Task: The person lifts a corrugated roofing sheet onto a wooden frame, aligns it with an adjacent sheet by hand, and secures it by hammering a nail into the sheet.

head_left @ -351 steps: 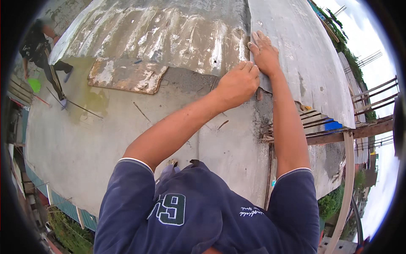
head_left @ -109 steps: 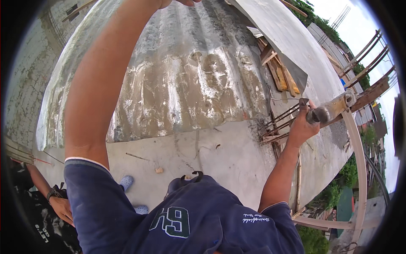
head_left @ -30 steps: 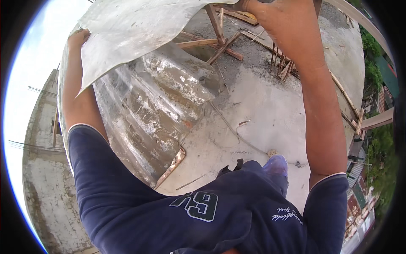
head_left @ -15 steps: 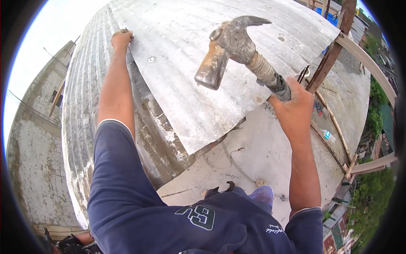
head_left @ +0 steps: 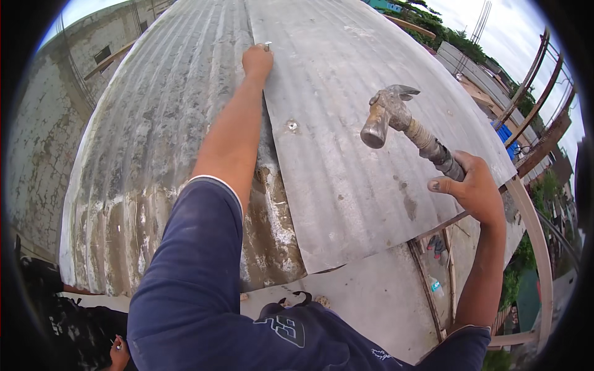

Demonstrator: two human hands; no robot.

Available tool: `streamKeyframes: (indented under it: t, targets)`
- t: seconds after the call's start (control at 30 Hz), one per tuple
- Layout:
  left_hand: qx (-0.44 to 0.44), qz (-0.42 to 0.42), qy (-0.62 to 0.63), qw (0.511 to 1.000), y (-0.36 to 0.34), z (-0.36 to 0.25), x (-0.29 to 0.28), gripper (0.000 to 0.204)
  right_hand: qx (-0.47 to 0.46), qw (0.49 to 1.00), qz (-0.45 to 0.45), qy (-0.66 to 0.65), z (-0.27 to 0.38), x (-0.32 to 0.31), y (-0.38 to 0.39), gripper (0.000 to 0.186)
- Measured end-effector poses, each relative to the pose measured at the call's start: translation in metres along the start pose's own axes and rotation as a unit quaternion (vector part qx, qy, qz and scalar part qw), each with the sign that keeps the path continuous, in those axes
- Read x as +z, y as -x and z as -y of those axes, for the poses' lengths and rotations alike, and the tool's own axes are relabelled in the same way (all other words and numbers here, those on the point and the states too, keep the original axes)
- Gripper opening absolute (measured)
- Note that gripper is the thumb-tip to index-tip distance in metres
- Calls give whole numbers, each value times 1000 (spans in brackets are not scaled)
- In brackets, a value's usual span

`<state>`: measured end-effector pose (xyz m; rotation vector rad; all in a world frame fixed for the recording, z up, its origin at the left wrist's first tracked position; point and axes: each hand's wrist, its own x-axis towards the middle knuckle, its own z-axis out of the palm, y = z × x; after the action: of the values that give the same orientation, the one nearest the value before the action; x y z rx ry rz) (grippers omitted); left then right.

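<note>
My left hand (head_left: 257,62) reaches far up a corrugated metal roof sheet (head_left: 365,123) and pinches a small nail (head_left: 268,44) upright at the sheet's left edge. My right hand (head_left: 473,188) grips the handle of a worn claw hammer (head_left: 396,117), its head raised over the sheet, well right of the nail. The grey sheet overlaps an older, rust-stained corrugated sheet (head_left: 148,148) on the left. One fixing (head_left: 292,125) shows in the sheet below my left hand.
Below the sheets lies a concrete slab (head_left: 377,303). A wooden rail (head_left: 538,247) and timber posts (head_left: 544,117) edge the roof on the right, with a drop beyond. Another person's hand (head_left: 117,353) and dark clothing show at the lower left. A block wall (head_left: 37,142) stands left.
My left hand has slid up along the sheet's edge and now holds a nail. The hammer has swung right and away from the camera, and the sheet lies flatter.
</note>
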<state>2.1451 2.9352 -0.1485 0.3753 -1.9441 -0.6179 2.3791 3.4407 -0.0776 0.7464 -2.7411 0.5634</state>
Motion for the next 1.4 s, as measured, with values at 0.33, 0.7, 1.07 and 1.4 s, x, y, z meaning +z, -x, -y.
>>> streamKeyframes:
  t: [0.33, 0.7, 1.07, 1.4]
  targets:
    - [-120, -130, -65, 982, 15, -46, 29, 18, -118, 990, -77, 10, 11, 87, -198, 34]
    - [-164, -177, 36, 970, 19, -37, 26, 19, -254, 958, 48, 127, 22, 114, -229, 30]
    - [-158, -129, 104, 973, 11, -35, 37, 24, -229, 972, 45, -39, -2, 83, -268, 51]
    - [-144, -96, 68, 983, 13, -43, 34, 25, -254, 963, -9, -90, 40, 78, -305, 60]
